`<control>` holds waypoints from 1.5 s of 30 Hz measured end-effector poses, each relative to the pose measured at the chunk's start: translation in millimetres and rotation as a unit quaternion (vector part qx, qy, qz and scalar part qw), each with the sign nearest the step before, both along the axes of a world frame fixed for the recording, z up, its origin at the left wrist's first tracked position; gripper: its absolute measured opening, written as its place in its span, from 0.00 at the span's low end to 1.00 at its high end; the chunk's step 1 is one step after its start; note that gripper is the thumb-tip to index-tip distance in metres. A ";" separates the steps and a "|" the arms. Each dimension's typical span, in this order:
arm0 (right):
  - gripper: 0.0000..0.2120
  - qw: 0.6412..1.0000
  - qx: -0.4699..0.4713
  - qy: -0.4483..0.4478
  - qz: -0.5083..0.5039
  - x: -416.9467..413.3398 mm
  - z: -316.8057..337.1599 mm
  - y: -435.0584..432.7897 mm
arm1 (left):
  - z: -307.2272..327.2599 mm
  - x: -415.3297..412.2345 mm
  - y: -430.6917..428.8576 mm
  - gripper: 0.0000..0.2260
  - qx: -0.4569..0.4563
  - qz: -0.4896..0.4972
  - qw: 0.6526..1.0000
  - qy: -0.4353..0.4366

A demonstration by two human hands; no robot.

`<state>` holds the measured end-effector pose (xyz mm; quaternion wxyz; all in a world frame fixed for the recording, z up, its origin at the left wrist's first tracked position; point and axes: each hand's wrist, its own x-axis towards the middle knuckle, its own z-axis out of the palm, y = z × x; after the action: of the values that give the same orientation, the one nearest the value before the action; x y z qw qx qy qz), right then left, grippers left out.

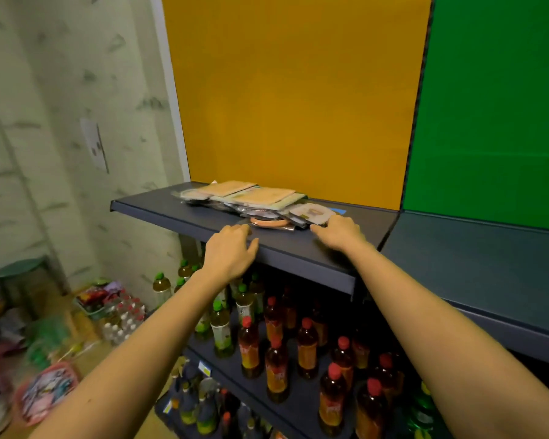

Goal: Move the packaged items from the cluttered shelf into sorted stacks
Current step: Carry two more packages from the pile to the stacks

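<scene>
Two hands meet the heap of packaged items (251, 198) on the top shelf (298, 258): left hand (230, 248) at a pink-ringed packet (268, 222), right hand (338, 231) against a round packet (313, 213); whether either grips cannot be told. Sorting appears barely begun; next, one packet must be drawn free. No print is legible, even on the bottles (276, 369) below.
</scene>
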<state>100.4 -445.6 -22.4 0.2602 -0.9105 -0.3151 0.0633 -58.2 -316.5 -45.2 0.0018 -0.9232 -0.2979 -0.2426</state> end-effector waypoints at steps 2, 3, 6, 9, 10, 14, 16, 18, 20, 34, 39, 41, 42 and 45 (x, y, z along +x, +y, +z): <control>0.26 1.000 0.007 0.021 -0.016 9.3 -0.4 19.7 | 2.5 1.6 22.0 0.17 -0.009 -0.003 1.000 -0.003; 0.28 0.999 0.005 0.030 -0.028 16.9 -2.7 30.0 | 4.2 3.8 32.7 0.18 -0.011 -0.005 1.000 -0.003; 0.32 0.996 0.018 0.049 -0.072 32.0 -4.1 56.2 | 9.2 14.9 61.2 0.17 -0.015 -0.009 1.000 -0.016; 0.37 0.991 0.024 0.059 -0.115 45.9 0.1 81.4 | 14.0 33.3 89.1 0.16 -0.024 -0.015 0.998 -0.056; 0.41 0.988 0.032 0.070 -0.134 51.9 1.2 89.5 | 15.0 40.5 98.8 0.15 -0.026 -0.019 0.997 -0.076; 0.46 0.984 0.017 0.115 -0.134 81.8 0.7 111.4 | 20.2 73.5 134.0 0.17 -0.035 -0.029 0.994 -0.098; 0.37 0.977 0.047 0.189 -0.090 97.2 4.4 114.6 | 22.3 92.1 150.9 0.20 -0.043 -0.024 0.996 -0.080; 0.32 0.961 0.104 0.242 -0.084 109.5 8.5 112.8 | 25.7 110.4 162.9 0.27 -0.061 -0.019 0.996 -0.065; 0.24 0.959 0.123 0.228 -0.111 118.5 11.2 111.1 | 32.0 126.5 169.3 0.37 -0.095 -0.020 0.995 -0.029; 0.09 0.929 0.269 0.142 -0.209 95.7 15.0 105.2 | 66.2 167.0 199.5 0.52 -0.314 -0.124 0.923 0.182; 0.07 0.916 0.305 0.105 -0.237 78.5 6.7 98.9 | 73.0 163.0 216.6 0.31 -0.430 -0.192 0.882 0.022; 0.08 0.910 0.324 0.090 -0.243 71.6 2.1 93.8 | 75.4 155.5 219.4 0.12 -0.441 -0.237 0.866 -0.003; 0.07 0.907 0.331 0.084 -0.246 68.1 -0.4 90.1 | 77.2 150.1 217.4 0.08 -0.458 -0.263 0.849 -0.018; 0.03 0.891 0.365 0.084 -0.257 55.8 -3.2 73.8 | 76.7 150.4 204.7 0.06 -0.531 -0.303 0.788 -0.071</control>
<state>156.2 -371.9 -25.6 0.6068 -0.7919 -0.0481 -0.0491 92.2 -111.8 31.5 -0.5840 -0.8013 -0.0836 -0.0994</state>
